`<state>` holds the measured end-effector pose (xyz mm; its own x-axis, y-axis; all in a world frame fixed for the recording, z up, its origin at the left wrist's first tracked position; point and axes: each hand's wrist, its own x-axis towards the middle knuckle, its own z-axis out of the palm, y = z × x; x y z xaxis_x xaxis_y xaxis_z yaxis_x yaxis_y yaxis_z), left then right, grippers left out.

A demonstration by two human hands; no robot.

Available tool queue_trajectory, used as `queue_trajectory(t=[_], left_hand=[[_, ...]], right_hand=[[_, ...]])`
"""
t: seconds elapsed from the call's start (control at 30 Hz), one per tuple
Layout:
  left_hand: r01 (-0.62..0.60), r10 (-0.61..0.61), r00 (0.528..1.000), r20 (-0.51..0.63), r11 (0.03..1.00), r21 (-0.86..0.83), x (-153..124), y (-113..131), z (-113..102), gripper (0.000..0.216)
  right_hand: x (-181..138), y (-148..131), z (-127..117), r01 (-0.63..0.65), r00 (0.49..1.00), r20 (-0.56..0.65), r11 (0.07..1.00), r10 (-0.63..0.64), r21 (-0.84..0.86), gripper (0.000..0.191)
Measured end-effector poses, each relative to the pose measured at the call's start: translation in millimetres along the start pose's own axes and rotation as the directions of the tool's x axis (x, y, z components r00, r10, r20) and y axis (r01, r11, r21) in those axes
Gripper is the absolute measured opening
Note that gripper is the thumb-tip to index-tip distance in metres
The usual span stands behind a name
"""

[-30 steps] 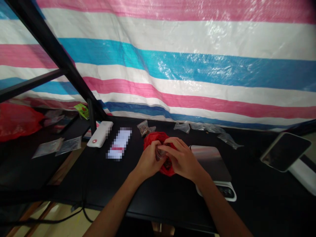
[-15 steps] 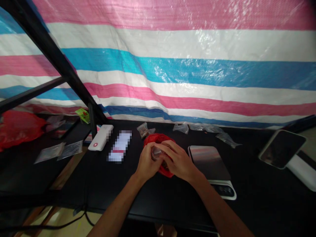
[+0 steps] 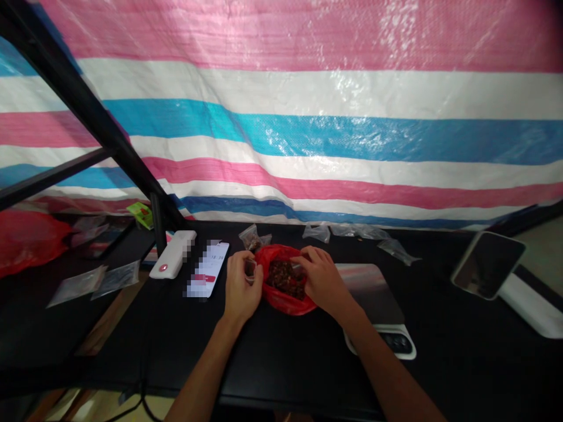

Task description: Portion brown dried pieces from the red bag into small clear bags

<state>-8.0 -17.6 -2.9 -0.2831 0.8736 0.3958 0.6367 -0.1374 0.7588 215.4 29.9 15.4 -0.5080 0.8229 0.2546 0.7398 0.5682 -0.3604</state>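
Note:
A red plastic bag stands with its mouth wide, full of small brown dried pieces. To its left, my left hand is curled around a small clear plastic bag, mostly hidden by the fingers. My right hand is at the red bag's right rim, its fingertips pinched together over the contents. A bit of something clear shows at those fingertips, too small to name.
A digital scale lies right of the red bag. Filled little bags and other clear bags line the back. Leftward are a lit phone and a white device. Another phone leans on a stand at right.
My hands were together over the red bag around clear plastic. Now they are apart: the left has moved left with the clear bag, the right to the rim, exposing the brown pieces.

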Motion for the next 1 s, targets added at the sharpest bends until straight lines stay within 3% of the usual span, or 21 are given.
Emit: queue_trajectory(t=[0.13, 0.23, 0.4, 0.6, 0.73, 0.83, 1.0], left_hand=[[0.197, -0.204, 0.954, 0.221, 0.979, 0.053, 1, 2, -1, 0.021], [0.214, -0.198, 0.910, 0.365, 0.977, -0.005, -3, 5, 4, 0.029], [0.251, -0.166, 0.924, 0.344, 0.943, -0.219, -7, 4, 15, 0.030], [0.309, -0.191, 0.943, 0.274, 0.812, -0.496, -5, 3, 18, 0.034], [0.314, -0.204, 0.945, 0.257, 0.788, -0.530, -2, 2, 18, 0.035], [0.327, -0.193, 0.932, 0.306, 0.814, -0.481, 0, -1, 17, 0.030], [0.428, -0.246, 0.888, 0.389, 0.753, -0.501, 2, 0, 12, 0.027]], right_hand=[[1, 1, -1, -0.012, 1.000, -0.009, 1.000, 0.012, -0.003, 0.058], [1, 1, 2, 0.003, 1.000, -0.015, 0.997, -0.002, 0.071, 0.053], [1, -2, 7, 0.054, 0.998, 0.006, 0.991, -0.055, 0.125, 0.048], [1, -7, 2, 0.039, 0.998, 0.045, 0.998, -0.042, 0.058, 0.047], [2, -7, -4, 0.016, 0.998, 0.063, 1.000, -0.015, -0.020, 0.052], [3, -7, -3, 0.034, 0.998, 0.053, 0.999, -0.032, -0.033, 0.051], [1, -13, 4, 0.061, 0.997, 0.040, 0.996, -0.064, 0.068, 0.044]])
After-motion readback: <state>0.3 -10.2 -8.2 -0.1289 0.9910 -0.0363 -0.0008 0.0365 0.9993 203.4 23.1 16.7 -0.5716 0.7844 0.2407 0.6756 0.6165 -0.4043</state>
